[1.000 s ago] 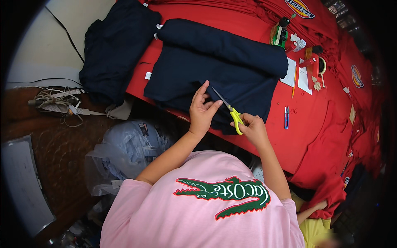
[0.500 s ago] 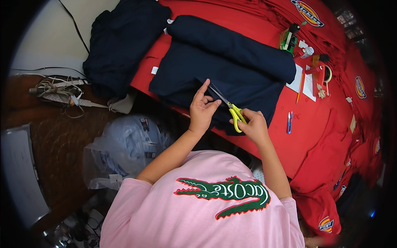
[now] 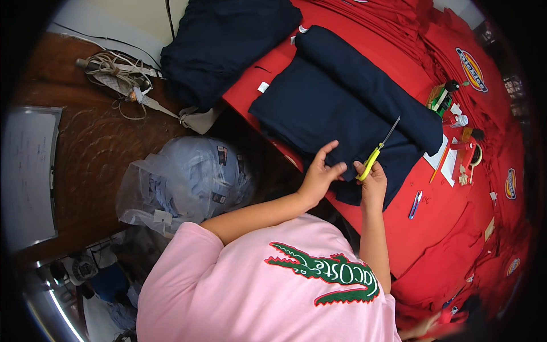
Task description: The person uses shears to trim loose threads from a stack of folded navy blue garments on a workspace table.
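Yellow scissors (image 3: 376, 152) are gripped by right hand (image 3: 373, 183), blades angled away over navy cloth (image 3: 325, 94); left hand (image 3: 319, 178) is held with thumb and forefinger spread at cloth's near edge; cloth is laid, partly rolled, on red table (image 3: 387, 239), blue snips (image 3: 415, 206) placed to right

Cloth (image 3: 327, 105) on table (image 3: 399, 228), rolled part at back. Scissors (image 3: 376, 153) over cloth. Cloth pile (image 3: 228, 48) to left. Thread snips (image 3: 415, 204) to right. Pencil (image 3: 439, 165) behind snips, part on paper (image 3: 449, 170). Left of table, plastic bag (image 3: 137, 196) with clothes (image 3: 196, 176) inside.
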Motion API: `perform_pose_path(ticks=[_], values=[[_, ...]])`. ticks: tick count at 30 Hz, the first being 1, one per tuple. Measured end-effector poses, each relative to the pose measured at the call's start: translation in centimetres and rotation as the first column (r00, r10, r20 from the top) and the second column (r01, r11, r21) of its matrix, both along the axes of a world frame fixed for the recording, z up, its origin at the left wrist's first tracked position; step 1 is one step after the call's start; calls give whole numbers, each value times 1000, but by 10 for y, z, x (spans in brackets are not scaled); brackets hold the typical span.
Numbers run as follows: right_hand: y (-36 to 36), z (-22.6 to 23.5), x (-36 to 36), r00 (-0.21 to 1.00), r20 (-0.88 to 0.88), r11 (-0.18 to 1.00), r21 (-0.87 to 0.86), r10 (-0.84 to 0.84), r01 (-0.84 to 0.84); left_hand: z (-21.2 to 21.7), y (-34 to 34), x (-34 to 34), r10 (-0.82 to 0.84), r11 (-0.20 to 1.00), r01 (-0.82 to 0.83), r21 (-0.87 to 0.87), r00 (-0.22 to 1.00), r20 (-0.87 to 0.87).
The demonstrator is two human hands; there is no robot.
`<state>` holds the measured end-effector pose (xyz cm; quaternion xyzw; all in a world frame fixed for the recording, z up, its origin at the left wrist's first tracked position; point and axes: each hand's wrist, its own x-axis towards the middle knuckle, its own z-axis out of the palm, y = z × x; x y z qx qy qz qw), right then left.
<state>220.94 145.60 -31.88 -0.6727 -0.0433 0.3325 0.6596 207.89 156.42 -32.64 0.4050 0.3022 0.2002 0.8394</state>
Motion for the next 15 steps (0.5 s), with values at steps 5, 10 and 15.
perform_pose_path(ticks=[5,10,15], values=[[-30,38,7,996,83,999,-41,11,-8,-43,84,-9,465,853,-439,283,885,-29],[-76,13,19,972,143,922,-368,186,-122,-32,143,-44,542,830,-552,83,832,114],[-55,33,13,940,322,952,-306,114,-11,-23,117,-43,484,849,-466,249,875,-14]])
